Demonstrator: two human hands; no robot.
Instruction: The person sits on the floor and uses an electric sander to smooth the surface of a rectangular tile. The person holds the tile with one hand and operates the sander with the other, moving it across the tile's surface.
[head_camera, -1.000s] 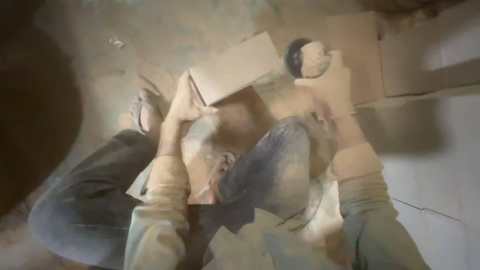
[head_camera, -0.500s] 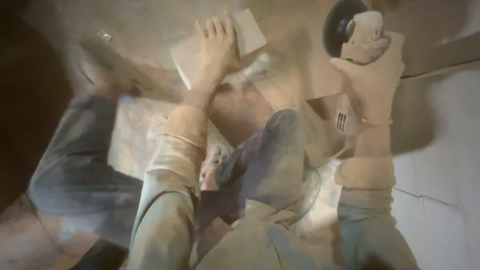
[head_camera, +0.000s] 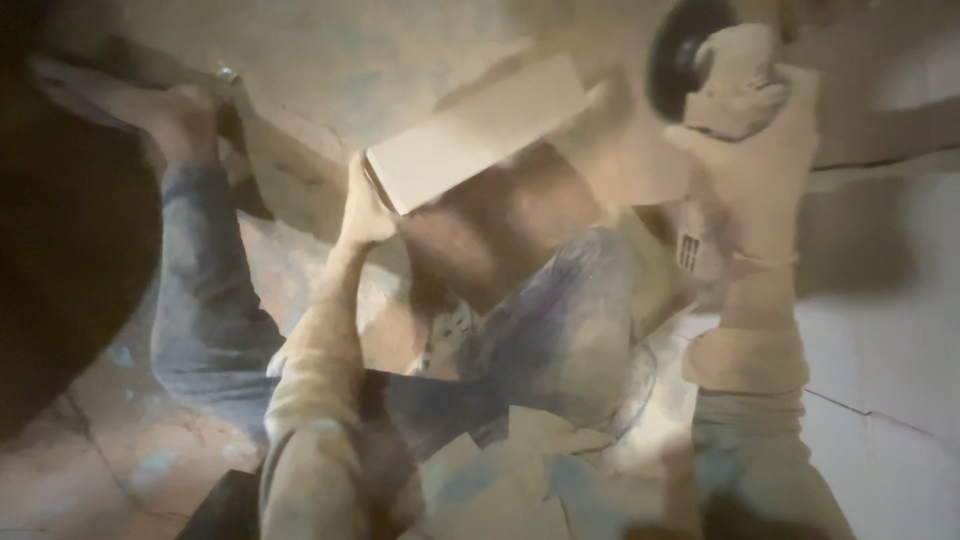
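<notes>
I am gripping the near left corner of a pale rectangular tile (head_camera: 478, 130) with my left hand (head_camera: 362, 208), fingers curled around its edge, so the slab is tilting up off the dusty floor (head_camera: 330, 60) just ahead of my bent knee (head_camera: 565, 300). My right hand (head_camera: 752, 160), in a dust-caked glove, is closing around the body of an angle grinder (head_camera: 715, 85) whose dark disc (head_camera: 672, 55) is sitting up near the top of the view, just right of the tile and apart from it. I am sitting low in worn jeans, my bare foot (head_camera: 175, 115) stretching out to the far left. White tiles (head_camera: 890, 350) are lying along my right side. Everything is blurred.
</notes>
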